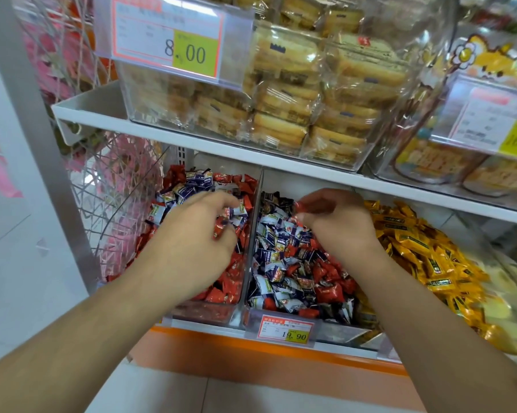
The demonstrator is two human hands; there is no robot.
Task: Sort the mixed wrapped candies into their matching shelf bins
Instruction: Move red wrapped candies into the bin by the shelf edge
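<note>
1. The left hand [191, 234] reaches into the left bin [209, 312], fingers curled around several blue-and-white wrapped candies [236, 210] near the clear divider [252, 234].
2. The left bin holds mostly red wrapped candies [221, 293], with blue-and-white ones mixed in toward the back.
3. The right hand [337, 225] hovers over the middle bin [334, 327], thumb and fingertips pinching one red candy [299, 206].
4. The middle bin holds blue-and-white candies mixed with red ones.
5. A price tag [285, 330] reading 19.90 is fixed to the middle bin's front.
6. Yellow wrapped candies [424, 251] fill the bin just right of the middle bin.
7. On the shelf [161, 135] above stand clear boxes of wrapped pastries [284, 93], with a tag reading 8.00.
</note>
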